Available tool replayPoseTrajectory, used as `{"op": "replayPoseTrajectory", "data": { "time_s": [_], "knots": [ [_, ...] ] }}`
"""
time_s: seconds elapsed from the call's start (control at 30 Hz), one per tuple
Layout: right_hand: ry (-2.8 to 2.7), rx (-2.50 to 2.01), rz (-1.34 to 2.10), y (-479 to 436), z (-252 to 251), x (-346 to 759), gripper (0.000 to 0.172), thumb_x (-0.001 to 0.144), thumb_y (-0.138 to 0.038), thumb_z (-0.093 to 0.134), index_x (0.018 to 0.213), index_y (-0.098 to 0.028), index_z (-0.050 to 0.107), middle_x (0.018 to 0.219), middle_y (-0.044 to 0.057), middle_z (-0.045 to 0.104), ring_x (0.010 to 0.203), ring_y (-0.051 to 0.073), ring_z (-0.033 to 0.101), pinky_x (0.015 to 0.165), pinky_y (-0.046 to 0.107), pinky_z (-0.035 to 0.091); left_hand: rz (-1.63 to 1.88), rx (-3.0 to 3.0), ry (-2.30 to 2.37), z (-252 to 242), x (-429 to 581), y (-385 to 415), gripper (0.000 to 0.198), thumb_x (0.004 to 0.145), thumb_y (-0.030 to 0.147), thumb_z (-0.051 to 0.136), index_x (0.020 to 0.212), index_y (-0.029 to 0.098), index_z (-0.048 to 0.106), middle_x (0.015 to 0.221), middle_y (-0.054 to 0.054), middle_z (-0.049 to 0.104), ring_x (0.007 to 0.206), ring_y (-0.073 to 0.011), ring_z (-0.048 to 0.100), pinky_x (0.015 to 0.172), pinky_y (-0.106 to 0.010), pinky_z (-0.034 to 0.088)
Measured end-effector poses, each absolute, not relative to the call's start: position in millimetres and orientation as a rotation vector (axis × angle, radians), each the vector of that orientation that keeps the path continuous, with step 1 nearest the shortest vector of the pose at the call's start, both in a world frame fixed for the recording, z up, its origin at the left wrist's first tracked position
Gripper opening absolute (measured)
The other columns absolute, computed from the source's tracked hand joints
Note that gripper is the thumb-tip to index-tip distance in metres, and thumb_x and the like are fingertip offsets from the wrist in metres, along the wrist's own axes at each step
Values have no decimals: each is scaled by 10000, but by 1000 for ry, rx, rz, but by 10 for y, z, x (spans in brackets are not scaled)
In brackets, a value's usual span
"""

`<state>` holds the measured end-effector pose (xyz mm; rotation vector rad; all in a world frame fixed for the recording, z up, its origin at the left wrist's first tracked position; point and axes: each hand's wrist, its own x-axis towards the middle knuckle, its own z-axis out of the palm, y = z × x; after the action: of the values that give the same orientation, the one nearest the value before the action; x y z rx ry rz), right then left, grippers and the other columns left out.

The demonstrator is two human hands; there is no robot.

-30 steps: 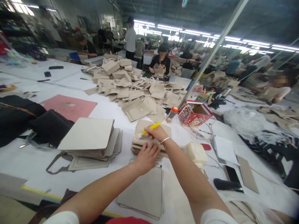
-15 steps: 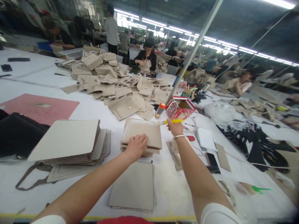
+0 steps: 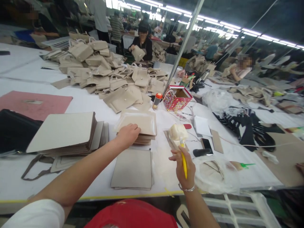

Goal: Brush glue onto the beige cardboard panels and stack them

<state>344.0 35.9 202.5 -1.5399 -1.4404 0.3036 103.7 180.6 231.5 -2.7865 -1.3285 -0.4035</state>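
Observation:
My left hand (image 3: 127,136) lies flat on the near left edge of a stack of beige bag panels (image 3: 137,123), with a shiny film on the top piece. My right hand (image 3: 184,167) grips a yellow-handled brush (image 3: 184,161) upright. The brush's tip points at a cream foam block (image 3: 177,132) lying on a clear plastic sheet, and the hand hides the lower handle. A flat stack of grey-beige panels (image 3: 131,169) sits between my hands, nearer me.
A tall stack of beige panels (image 3: 60,133) stands at left, beyond it a black bag (image 3: 16,129) and a pink board (image 3: 33,104). Loose beige bags (image 3: 102,76) are piled ahead. An orange-capped bottle (image 3: 157,100), a patterned box (image 3: 177,98) and a phone (image 3: 206,146) lie right.
My right hand has come back toward me, and the brush now stands upright by the foam block instead of lying crosswise. My left hand stays on the stack. The view has tilted downward.

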Motion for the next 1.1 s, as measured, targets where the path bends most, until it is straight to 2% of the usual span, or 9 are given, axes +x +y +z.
{"op": "replayPoseTrajectory", "data": {
  "time_s": [0.13, 0.2, 0.3, 0.4, 0.6, 0.73, 0.8, 0.97, 1.1],
  "knots": [
    [-1103, -1511, 649, 393, 1881, 3137, 225, 883, -383, 383, 1031, -213, 388, 969, 57, 624, 682, 126, 638, 604, 282, 531, -1283, -2377, -1640, 2488, 775, 1252, 155, 765, 234, 513, 877, 159, 590, 896, -57, 599, 916, -187, 549, 855, -313, 426],
    [-1081, -1495, 776, 458, 1801, 2947, 221, 863, -408, 411, 974, -219, 383, 968, 51, 613, 735, 130, 633, 607, 268, 528, -1574, -2230, -1859, 2461, 718, 972, 221, 725, 287, 569, 899, 155, 603, 858, -38, 620, 940, -197, 560, 892, -328, 426],
    [-1089, -1535, 822, 501, 1668, 2781, 237, 834, -422, 447, 949, -225, 384, 833, 13, 601, 675, 124, 608, 598, 262, 510, -1705, -2248, -2265, 2211, 725, 644, 193, 690, 347, 603, 772, 178, 647, 757, -15, 648, 941, -219, 580, 929, -368, 418],
    [-1116, -1613, 748, 432, 1490, 2784, 234, 815, -414, 472, 928, -223, 398, 709, -18, 549, 604, 127, 564, 606, 273, 487, -1788, -2172, -2760, 1789, 782, 412, 183, 656, 362, 632, 688, 184, 662, 773, -23, 673, 907, -228, 602, 939, -403, 419],
    [-1184, -1736, 788, 174, 1051, 2867, 277, 783, -426, 509, 923, -207, 413, 758, 11, 570, 672, 150, 561, 672, 301, 461, -2579, -1518, -3331, 1080, 823, 102, 372, 580, 367, 719, 860, 137, 634, 853, -54, 667, 844, -212, 612, 740, -378, 531],
    [-1245, -1764, 815, 67, 748, 2906, 295, 777, -451, 512, 911, -203, 425, 773, 22, 587, 714, 160, 575, 715, 312, 457, -3003, -1334, -3184, 822, 632, 118, 426, 711, 449, 604, 1039, 183, 551, 1015, -60, 628, 896, -186, 594, 696, -326, 523],
    [-1283, -1807, 825, 40, 601, 2936, 290, 782, -458, 501, 904, -204, 435, 786, 31, 596, 726, 167, 582, 715, 316, 459, -2765, -1384, -3242, 689, 482, 193, 395, 761, 487, 522, 1017, 186, 543, 984, -46, 628, 842, -167, 592, 662, -290, 504],
    [-1367, -1968, 768, 74, 336, 2964, 287, 785, -468, 478, 900, -205, 463, 791, 43, 612, 714, 180, 593, 669, 304, 451, -1511, -2112, -3178, 375, 191, 438, 326, 775, 458, 474, 729, 160, 600, 699, -6, 605, 710, -146, 538, 658, -239, 423],
    [-1424, -2037, 712, 155, 242, 2944, 294, 794, -480, 444, 889, -205, 482, 781, 45, 614, 687, 179, 589, 638, 292, 441, -1019, -2368, -3028, 257, 127, 590, 334, 776, 446, 444, 668, 177, 609, 647, 3, 599, 653, -143, 521, 622, -233, 386]
  ]
}}
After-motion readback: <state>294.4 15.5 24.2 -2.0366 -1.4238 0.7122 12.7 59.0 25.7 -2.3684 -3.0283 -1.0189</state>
